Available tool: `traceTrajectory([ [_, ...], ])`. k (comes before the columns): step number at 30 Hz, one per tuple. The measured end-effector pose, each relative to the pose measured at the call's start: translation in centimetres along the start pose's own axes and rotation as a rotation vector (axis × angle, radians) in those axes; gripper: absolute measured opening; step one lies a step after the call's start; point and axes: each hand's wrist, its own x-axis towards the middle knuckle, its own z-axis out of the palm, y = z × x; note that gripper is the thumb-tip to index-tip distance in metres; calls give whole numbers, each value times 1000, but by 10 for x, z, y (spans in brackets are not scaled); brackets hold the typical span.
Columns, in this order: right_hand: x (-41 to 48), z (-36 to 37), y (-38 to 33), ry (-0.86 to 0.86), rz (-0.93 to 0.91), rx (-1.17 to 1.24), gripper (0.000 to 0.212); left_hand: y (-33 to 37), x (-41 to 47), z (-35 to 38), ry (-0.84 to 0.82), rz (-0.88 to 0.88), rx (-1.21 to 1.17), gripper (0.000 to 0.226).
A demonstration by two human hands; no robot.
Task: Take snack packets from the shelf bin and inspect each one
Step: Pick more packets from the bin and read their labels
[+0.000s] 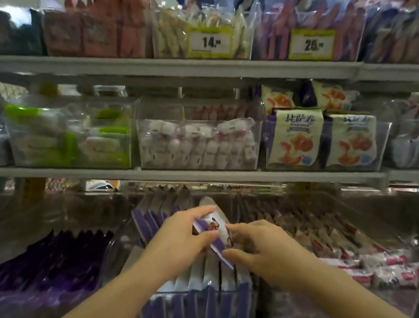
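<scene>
A purple and white snack packet [214,232] is held just above a clear shelf bin [233,317] on the lowest visible shelf. My left hand [180,237] pinches the packet's left side between thumb and fingers. My right hand [263,250] touches its right edge with its fingertips, thumb spread below. The bin holds several more upright purple and white packets [201,303], standing in a row under both hands.
A bin of dark purple packets [52,266] stands to the left and one of pink and white packets [375,263] to the right. The shelf above [201,176] carries clear bins of white sweets and orange-printed packets. Yellow price tags [211,42] hang on the top shelf.
</scene>
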Motion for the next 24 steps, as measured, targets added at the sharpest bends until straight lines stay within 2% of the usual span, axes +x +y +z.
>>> traceTrajectory([
  [5,39,-5,30,4,29,-167,36,-17,42,10,7,6,180,51],
  [9,74,0,44,-88,65,-214,34,-26,73,20,-32,-7,283,46],
  [15,117,8,52,-294,101,-212,45,-45,122,39,-142,-78,307,41],
  [17,123,6,52,-336,74,-214,47,-51,131,42,-178,-33,332,41],
  [20,134,1,51,-382,28,-344,64,-60,140,45,-199,43,346,39],
  [24,144,-1,46,-484,41,-365,68,-71,138,48,-181,142,325,40],
])
